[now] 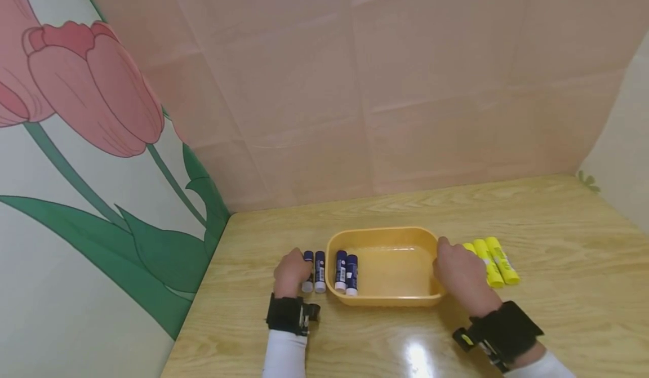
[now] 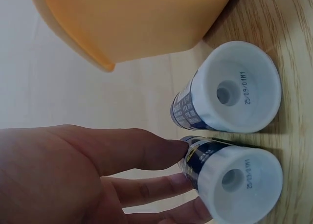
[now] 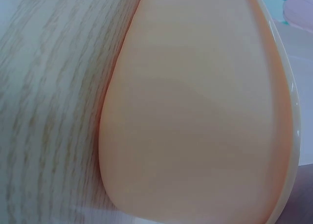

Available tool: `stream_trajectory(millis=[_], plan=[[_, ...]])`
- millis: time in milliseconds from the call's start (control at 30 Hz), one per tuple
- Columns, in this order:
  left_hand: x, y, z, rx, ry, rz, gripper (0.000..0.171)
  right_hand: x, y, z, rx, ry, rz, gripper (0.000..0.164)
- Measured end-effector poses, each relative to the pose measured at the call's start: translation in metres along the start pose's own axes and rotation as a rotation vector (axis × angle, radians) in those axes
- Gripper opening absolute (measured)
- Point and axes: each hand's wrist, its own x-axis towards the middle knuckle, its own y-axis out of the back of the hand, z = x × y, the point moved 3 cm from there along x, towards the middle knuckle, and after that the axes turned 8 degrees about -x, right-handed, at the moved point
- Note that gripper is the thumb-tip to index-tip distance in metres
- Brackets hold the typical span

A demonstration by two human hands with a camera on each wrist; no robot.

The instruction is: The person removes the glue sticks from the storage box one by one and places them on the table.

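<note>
My left hand (image 1: 291, 268) pinches the outer of two dark blue glue sticks with white bases, left of a yellow-orange plastic box (image 1: 398, 301). In the left wrist view the thumb and fingers hold that glue stick (image 2: 244, 185) by its sides as it lies on the table. The second blue glue stick (image 2: 234, 87) lies beside it, nearer the box. Two more blue glue sticks (image 1: 351, 276) lie inside the box at its left end. My right hand (image 1: 461, 271) grips the box's right rim; its fingers are mostly hidden in the right wrist view.
Yellow glue sticks (image 1: 499, 259) lie side by side right of the box, partly behind the right hand. The wood-grain table (image 1: 243, 333) meets a pink-covered wall (image 1: 405, 113) at the back. A wall with painted tulips (image 1: 91, 90) stands at the left.
</note>
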Motion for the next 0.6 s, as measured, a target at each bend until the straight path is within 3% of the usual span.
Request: stream_trajectory(millis=[600], plan=[[-0.0021,-0.0020,0.0024,-0.020,0.018,-0.001,0.027,0.0019,-0.0037,0.0026,0.001,0.006,-0.001,0.016]])
